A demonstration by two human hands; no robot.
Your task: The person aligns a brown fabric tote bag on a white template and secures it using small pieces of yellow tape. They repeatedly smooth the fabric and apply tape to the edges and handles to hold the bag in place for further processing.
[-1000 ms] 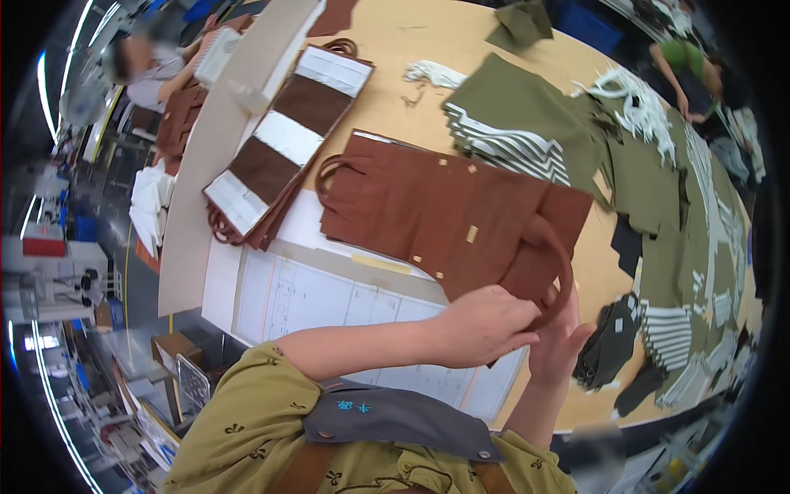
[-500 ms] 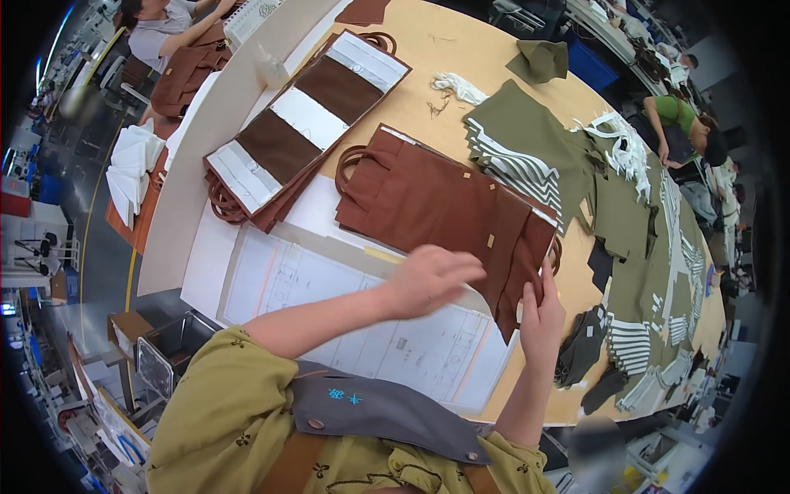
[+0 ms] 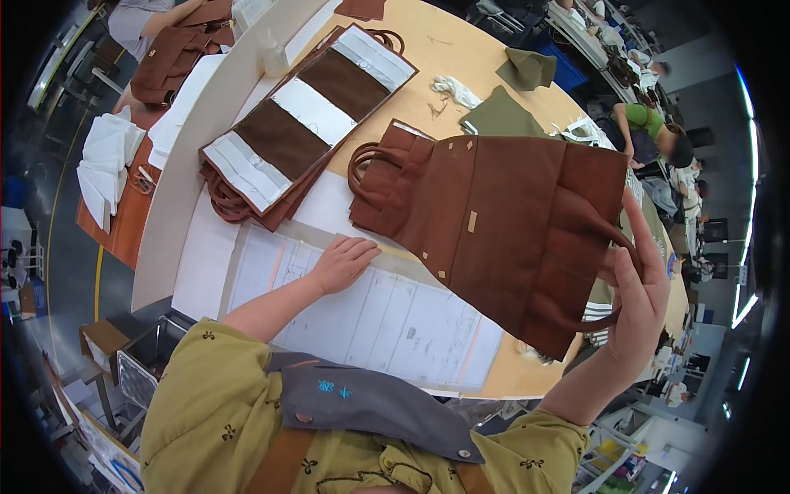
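A long reddish-brown bag panel (image 3: 510, 214) with looped handles stretches across the table, its right end raised toward me and its left end lying flat on other brown pieces. My right hand (image 3: 638, 288) grips that raised end by the edge, close to the dark handle (image 3: 613, 239). Small tan tabs dot the panel's surface. On the left, my left hand (image 3: 344, 263) lies with fingers extended near the upper edge of a large drawn pattern sheet (image 3: 362, 321); nothing is in it.
Stacked brown bag pieces with white and dark brown bands (image 3: 309, 119) lie at upper left, beside a pale upright divider (image 3: 177, 189). Olive fabric (image 3: 506, 115) and a white bundle (image 3: 455, 90) are beyond the panel. People sit at other stations.
My right hand has raised the panel's right end and drawn it right, toward me. My left hand has moved left from over the panel to the pattern sheet. The view has shifted slightly.
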